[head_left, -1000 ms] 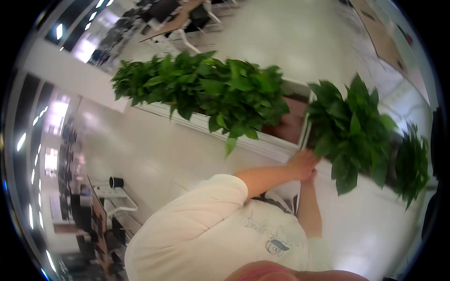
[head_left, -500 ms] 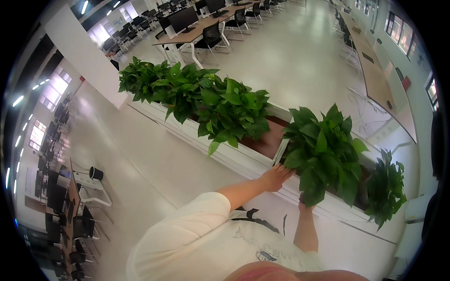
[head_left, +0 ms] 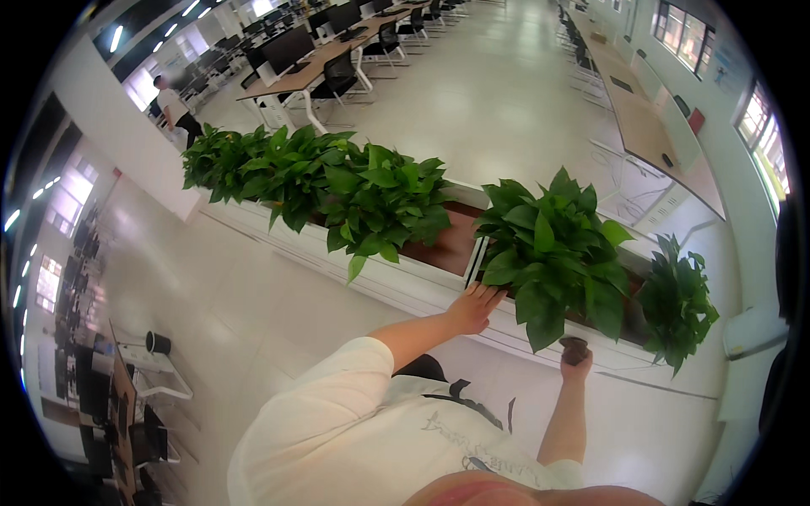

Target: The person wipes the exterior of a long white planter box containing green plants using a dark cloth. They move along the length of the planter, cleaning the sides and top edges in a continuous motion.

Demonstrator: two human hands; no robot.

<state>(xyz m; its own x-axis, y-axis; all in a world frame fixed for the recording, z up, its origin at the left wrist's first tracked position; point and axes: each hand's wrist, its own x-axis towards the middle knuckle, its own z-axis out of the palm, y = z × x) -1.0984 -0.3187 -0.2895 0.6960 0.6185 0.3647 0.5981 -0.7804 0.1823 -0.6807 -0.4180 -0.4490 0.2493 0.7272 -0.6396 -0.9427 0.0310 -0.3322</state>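
A leafy green plant (head_left: 553,249) grows in the right section of a long white planter box (head_left: 405,274). My left hand (head_left: 474,309) rests on the planter's front rim beside this plant, with fingers stretched out and nothing in them. Just in front of the box, below the plant's leaves, my right hand (head_left: 577,368) is closed on a small dark brown clump (head_left: 574,347). Whether the clump is withered leaves or a rag I cannot tell. Between the plants, a brown inner surface (head_left: 451,239) of the box shows.
More bushy plants (head_left: 337,181) fill the planter's left part, and a smaller plant (head_left: 677,299) stands at its right end. Beyond are desks (head_left: 316,72) with monitors and black chairs (head_left: 340,78). A person (head_left: 175,110) is by the white pillar (head_left: 118,126). A black bin (head_left: 158,342) stands at left.
My right hand has come out from under the leaves, holding the dark brown clump. My left hand stays on the rim. The view has shifted slightly, and a person now shows by the pillar.
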